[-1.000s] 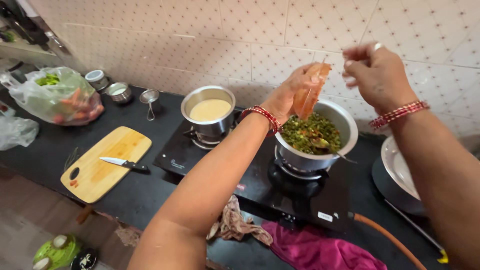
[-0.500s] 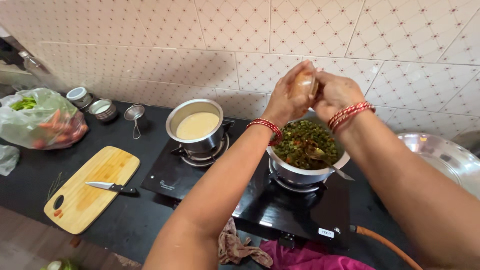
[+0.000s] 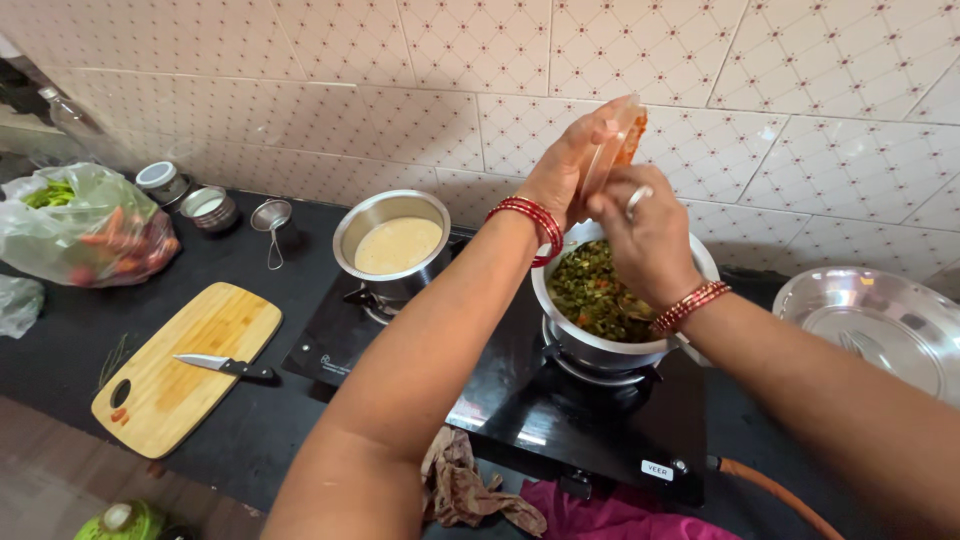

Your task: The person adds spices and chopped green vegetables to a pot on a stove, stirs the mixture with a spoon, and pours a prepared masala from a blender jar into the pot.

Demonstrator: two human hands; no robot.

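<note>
Pots crowded the black two-burner stove [image 3: 560, 420]: one steel pot [image 3: 392, 240] of pale liquid, another [image 3: 610, 345] of chopped greens. Above the greens, the left hand [image 3: 570, 165] gripped a clear container [image 3: 615, 140] of red powder, tilted; the right hand [image 3: 645, 225] pinched into it. A knife [image 3: 225, 367] lay on the wooden board [image 3: 190, 365]; a vegetable bag [image 3: 85, 235] sat by the tiled wall [image 3: 400, 70].

Looks like a home kitchen: black glass gas stove [image 3: 520, 400] at 6 o'clock, patterned white wall tiles [image 3: 400, 60] at 12, wooden chopping board [image 3: 190, 365] at 8.
</note>
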